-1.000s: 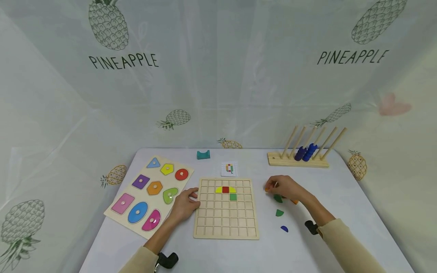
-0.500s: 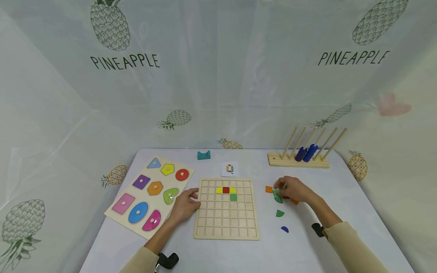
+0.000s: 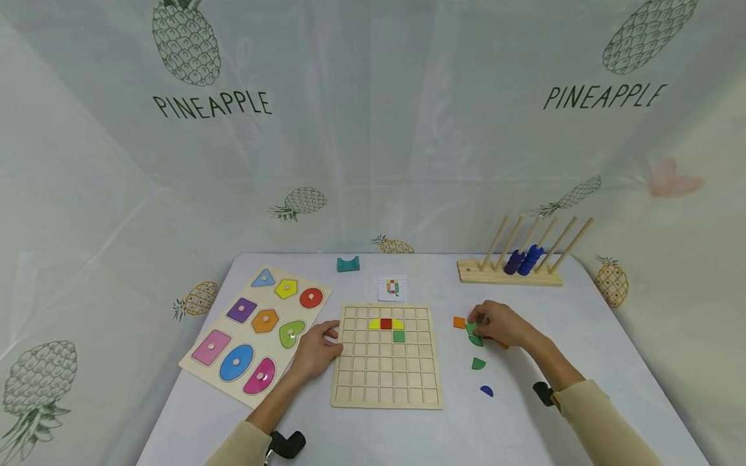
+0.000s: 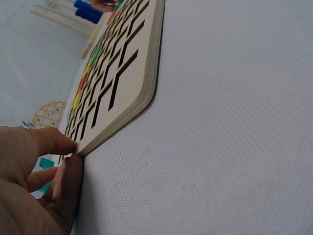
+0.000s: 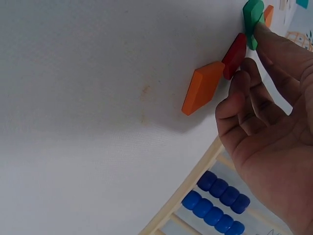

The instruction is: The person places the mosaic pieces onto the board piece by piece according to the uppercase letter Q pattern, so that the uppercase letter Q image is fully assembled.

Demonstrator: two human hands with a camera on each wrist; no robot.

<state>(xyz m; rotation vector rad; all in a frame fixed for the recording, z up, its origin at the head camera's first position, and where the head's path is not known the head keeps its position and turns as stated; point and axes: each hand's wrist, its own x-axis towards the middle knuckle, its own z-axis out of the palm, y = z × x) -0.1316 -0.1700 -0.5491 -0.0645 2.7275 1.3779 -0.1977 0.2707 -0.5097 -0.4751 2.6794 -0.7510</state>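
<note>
Centrally, a wooden grid board (image 3: pixel 384 375) lay flat on a white counter (image 3: pixel 379 440), with a red square (image 3: pixel 386 323) between two yellow pieces (image 3: pixel 373 325) and a green square (image 3: pixel 399 336) under the right-hand yellow one. The left hand (image 3: pixel 315 353) held the board's left edge with its fingertips. To the board's right, the right hand (image 3: pixel 502 323) had bent fingers, one fingertip touching a loose green piece (image 5: pixel 253 13); whether they pinched it, I could not tell. Beside that piece lay a red piece (image 5: pixel 234 56), then an orange piece (image 5: pixel 203 87). A small pattern card (image 3: pixel 392 288) lay just beyond the board.
</note>
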